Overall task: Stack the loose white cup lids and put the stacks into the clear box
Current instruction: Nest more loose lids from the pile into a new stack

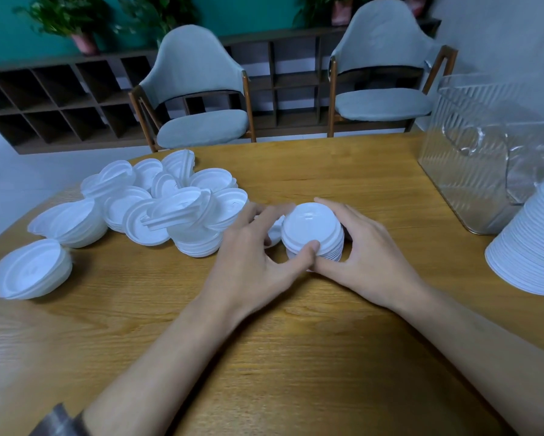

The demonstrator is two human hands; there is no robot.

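Where the two hands meet: one small stack (311,226) of white lids sits on the table (295,366), and both hands curl round it.
Left hand (258,259): half closed, thumb on the near rim of the small stack, fingers bent round its left side.
Right hand (368,256): half closed too, fingers round the far side, thumb low at the front.
How the small stack stands: up and down, leaning a little.
Loose lids (170,209): one messy pile just left of the left hand, so that hand is nearer. They are too jumbled to count.
Small clump (31,272): one, apart at the near left.
Clear box (484,152): one, to the right and farther back. The right hand is nearer to it.
Tall stack (528,247): one, just in front of the clear box.
Chairs (198,99): two, behind the table.
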